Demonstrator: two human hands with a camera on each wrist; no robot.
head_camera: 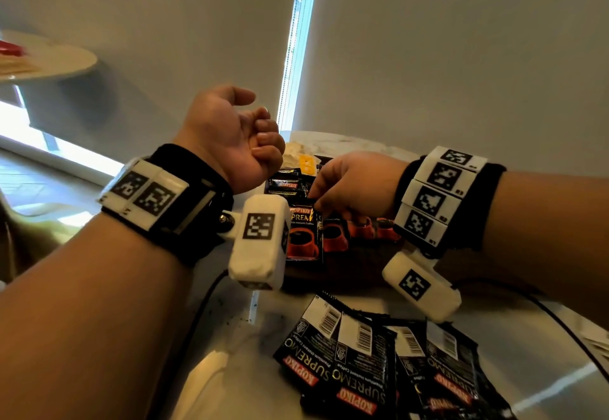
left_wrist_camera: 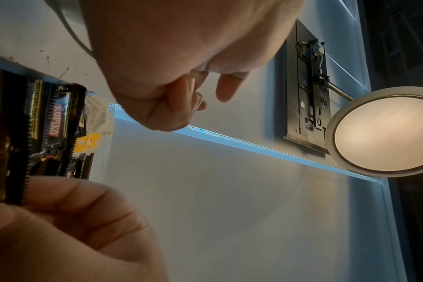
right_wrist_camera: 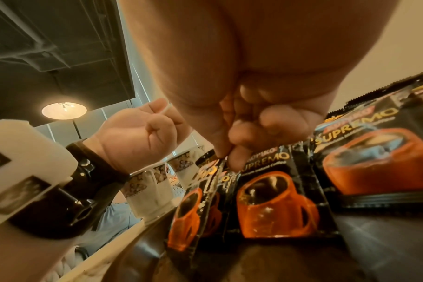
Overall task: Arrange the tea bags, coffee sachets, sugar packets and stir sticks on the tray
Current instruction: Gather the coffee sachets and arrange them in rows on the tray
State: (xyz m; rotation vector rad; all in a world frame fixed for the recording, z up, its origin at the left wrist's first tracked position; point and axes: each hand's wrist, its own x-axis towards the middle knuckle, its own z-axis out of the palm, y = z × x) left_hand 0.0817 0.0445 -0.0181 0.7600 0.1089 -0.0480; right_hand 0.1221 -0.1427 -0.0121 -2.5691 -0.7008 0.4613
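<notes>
A dark brown tray (head_camera: 346, 274) on the pale table carries a row of black Kopiko coffee sachets (head_camera: 334, 236) with orange cups printed on them. My right hand (head_camera: 316, 203) pinches the top edge of the leftmost sachet (head_camera: 303, 241), which stands tilted on the tray (right_wrist_camera: 198, 190). More sachets (head_camera: 283, 184), a yellow packet (head_camera: 306, 164) and white tea bags (head_camera: 291, 156) lie at the tray's far end. My left hand (head_camera: 260, 136) hovers above the tray's left side with curled fingers and nothing in it.
Several loose Kopiko sachets (head_camera: 379, 360) lie face down on the table in front of the tray. White cups with patterned rims (right_wrist_camera: 155, 187) stand to the left of the tray. A round side table (head_camera: 43, 60) is at far left. Black cables (head_camera: 197, 320) trail across the table.
</notes>
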